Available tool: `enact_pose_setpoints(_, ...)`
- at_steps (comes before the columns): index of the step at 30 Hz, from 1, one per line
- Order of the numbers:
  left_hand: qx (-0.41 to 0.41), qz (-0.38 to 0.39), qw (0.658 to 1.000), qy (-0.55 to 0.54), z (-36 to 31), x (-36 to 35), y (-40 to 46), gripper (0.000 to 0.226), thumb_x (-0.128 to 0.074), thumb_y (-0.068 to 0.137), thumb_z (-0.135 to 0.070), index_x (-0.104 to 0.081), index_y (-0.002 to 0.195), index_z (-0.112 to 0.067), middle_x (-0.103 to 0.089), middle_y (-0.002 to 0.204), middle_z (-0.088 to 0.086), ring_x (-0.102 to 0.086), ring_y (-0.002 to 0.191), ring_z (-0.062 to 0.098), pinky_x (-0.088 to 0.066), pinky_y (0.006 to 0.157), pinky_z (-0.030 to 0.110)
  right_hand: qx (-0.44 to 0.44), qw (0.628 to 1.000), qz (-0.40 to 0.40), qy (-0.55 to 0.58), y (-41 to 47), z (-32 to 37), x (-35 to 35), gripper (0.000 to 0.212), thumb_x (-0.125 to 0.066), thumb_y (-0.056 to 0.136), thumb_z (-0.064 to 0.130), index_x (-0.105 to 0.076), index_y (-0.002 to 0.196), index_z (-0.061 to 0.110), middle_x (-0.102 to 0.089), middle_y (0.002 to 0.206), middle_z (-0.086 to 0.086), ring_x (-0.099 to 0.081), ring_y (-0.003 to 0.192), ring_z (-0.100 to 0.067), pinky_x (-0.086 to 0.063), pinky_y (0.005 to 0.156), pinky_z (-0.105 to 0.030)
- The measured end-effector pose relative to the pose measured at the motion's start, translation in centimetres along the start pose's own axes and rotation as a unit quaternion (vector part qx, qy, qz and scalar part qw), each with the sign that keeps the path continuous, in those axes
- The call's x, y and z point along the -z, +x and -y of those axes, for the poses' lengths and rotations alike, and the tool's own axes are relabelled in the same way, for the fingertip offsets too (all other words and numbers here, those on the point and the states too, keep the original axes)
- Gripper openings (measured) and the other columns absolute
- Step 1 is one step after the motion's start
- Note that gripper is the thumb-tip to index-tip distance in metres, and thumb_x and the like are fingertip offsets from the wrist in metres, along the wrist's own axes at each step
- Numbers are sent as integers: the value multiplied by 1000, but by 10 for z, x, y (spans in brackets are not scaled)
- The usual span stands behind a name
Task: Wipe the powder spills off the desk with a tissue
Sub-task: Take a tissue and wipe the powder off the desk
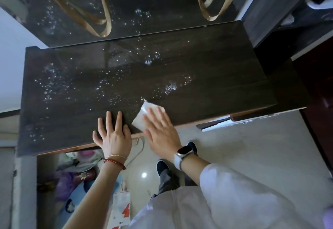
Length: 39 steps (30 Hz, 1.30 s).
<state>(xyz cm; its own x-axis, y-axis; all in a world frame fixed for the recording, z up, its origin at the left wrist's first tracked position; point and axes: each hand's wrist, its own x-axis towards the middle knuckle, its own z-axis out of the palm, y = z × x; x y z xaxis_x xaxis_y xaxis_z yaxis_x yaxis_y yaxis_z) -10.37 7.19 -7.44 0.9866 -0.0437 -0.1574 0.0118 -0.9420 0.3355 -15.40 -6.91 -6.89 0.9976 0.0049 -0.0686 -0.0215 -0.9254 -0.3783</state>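
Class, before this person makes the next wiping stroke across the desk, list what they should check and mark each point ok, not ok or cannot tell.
1. White folded tissue flat under the right hand: ok.
2. Left hand braced flat on the dark wooden desk: ok.
3. Scattered white powder lies ahead of the tissue: ok, still plenty to wipe.
4. Desk already clean: not ok.
5. Stroke path free of other objects: ok.
6. Tissue clean enough underneath: cannot tell.

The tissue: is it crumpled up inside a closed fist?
No. The tissue lies folded flat on the desk, pressed down under the straight fingers of the right hand.
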Motion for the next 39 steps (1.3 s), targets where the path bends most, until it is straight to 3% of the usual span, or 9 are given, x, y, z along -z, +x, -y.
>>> enact_pose_setpoints(4,5,2,999,36,16,-2,2,48,-38,92,-36,-28,139,-36,-18,154,1,-8,141,26,-3,110,57,28,998,-6,-50,1,-37,14,49,-25,92,24,-42,134,4,-41,143,-15,-32,135,-37,-21,113,-53)
enact_pose_setpoints(11,10,-20,999,28,18,-10,3,53,-21,85,-47,-29,137,-38,-22,153,0,-11,140,25,0,109,52,-378,924,-58,-23,48,-139,61,52,-24,99,24,-11,144,3,-6,154,-22,-1,142,-37,1,117,-47)
enact_pose_setpoints(16,1,-15,999,29,21,-6,4,53,-23,85,-48,-30,137,-39,-24,152,-1,-12,140,25,-4,108,53,-77,996,-19,-36,65,-25,10,55,-28,95,30,-21,142,4,-19,153,-14,-11,141,-36,1,117,-46)
enact_pose_setpoints(20,-4,2,999,37,24,-4,4,55,-19,85,-51,-26,138,-40,-19,154,-2,-8,141,22,-2,110,51,90,994,44,-34,30,-10,10,51,-28,94,29,-33,139,4,-31,149,-14,-22,140,-34,-11,117,-44)
enact_pose_setpoints(22,-6,6,999,41,25,-5,4,54,-18,86,-51,-24,139,-41,-18,154,-3,-6,141,22,-1,110,51,43,996,-10,-83,29,-53,26,45,-31,93,18,-39,135,3,-37,144,-20,-31,135,-38,-24,113,-51)
enact_pose_setpoints(27,-8,14,998,55,25,-3,4,54,-14,87,-49,-20,140,-42,-17,154,-4,-6,141,21,2,109,46,-303,951,-58,-34,56,-96,49,52,-25,99,23,-13,143,-1,-9,154,-22,-4,142,-37,0,117,-46)
enact_pose_setpoints(34,-3,26,998,54,41,11,2,52,-17,90,-39,-24,141,-32,-18,154,-1,-9,142,21,-5,111,44,105,992,68,7,28,43,-10,53,-33,97,28,-21,143,7,-15,155,-10,-4,143,-35,10,114,-44)
enact_pose_setpoints(36,20,23,998,52,53,15,-2,53,-17,90,-40,-22,142,-31,-16,155,0,-6,143,21,-2,113,45,132,989,65,-10,22,26,-5,52,-35,97,27,-22,143,7,-17,154,-9,-6,143,-34,9,113,-46)
enact_pose_setpoints(39,12,28,998,53,69,21,-4,53,-20,90,-40,-22,142,-31,-15,155,0,-5,143,21,1,113,45,25,999,0,-40,15,-24,14,50,-37,96,21,-27,140,0,-24,150,-20,-17,140,-40,-6,116,-50)
